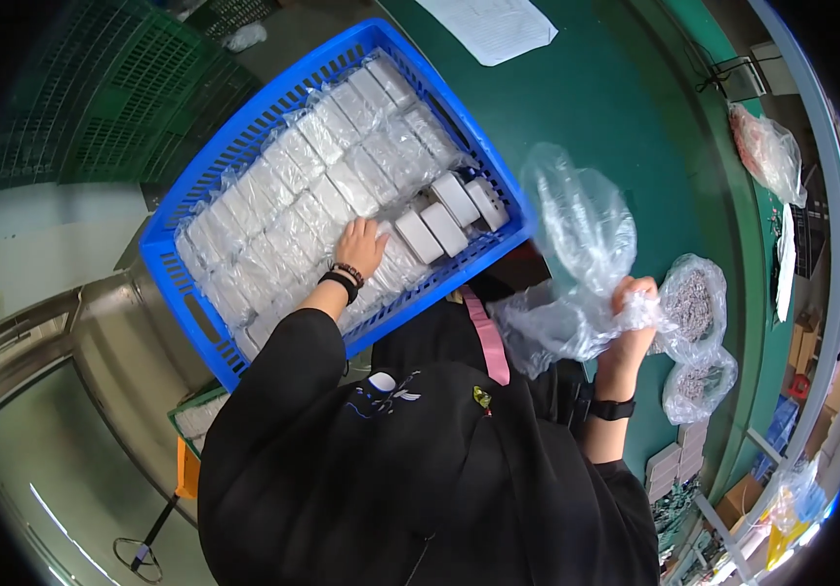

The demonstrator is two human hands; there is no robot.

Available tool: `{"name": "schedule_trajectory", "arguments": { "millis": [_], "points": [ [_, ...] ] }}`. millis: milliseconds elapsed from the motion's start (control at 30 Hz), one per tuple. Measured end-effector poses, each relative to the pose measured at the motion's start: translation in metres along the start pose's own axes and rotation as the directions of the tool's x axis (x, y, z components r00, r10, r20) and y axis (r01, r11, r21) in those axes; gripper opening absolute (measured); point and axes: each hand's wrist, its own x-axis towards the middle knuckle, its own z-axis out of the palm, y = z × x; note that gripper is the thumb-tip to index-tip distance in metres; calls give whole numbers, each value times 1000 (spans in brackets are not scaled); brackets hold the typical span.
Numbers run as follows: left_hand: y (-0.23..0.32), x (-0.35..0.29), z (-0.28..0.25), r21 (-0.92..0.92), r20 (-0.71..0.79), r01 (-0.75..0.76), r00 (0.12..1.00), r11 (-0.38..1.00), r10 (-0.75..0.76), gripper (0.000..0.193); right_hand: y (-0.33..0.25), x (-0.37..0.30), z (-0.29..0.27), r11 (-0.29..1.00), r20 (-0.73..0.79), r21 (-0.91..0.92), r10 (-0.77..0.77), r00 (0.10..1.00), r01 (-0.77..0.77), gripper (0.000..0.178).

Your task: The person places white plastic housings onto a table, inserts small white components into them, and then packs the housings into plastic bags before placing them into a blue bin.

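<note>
A blue plastic basket (178,212) stands at the upper left, filled with rows of white boxes wrapped in clear plastic (295,156). Several unwrapped white boxes (431,227) sit in its right corner. My left hand (361,248) lies on the wrapped boxes beside these bare ones, fingers stretched out and holding nothing. On the right, over the green table edge, my right hand (633,305) is closed round crumpled clear plastic bags (586,234). The bags spread upward and to the left from my fist. What they contain, if anything, I cannot make out.
Two clear bags of small greyish parts (693,303) rest on the green table (625,117) beyond my right hand. Flat grey boxes (676,461) lie nearer. White paper (493,27) is at the far side. Green crates (137,98) stand at the far left.
</note>
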Motion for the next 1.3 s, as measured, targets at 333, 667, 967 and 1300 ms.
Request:
{"name": "schedule_trajectory", "arguments": {
  "millis": [333, 667, 967, 1300],
  "points": [
    [67, -22, -70, -405, -28, -206, 977, 891, 213, 15, 18, -6, 14, 473, 554, -723, -38, 832, 503, 17],
    [118, -46, -105, -728, -68, -289, 933, 622, 353, 14, 103, -28, 98, 361, 652, -755, 505, 566, 547, 49],
    [22, -39, -124, -599, -76, 79, 985, 797, -154, 15, 119, 15, 63, 357, 682, -674, -35, 730, 647, 18],
    [-70, -60, -7, -155, -32, 55, 998, 986, -60, 25, 62, 16, 17, 858, -61, -497, 111, 992, -126, 40]
  ]
}}
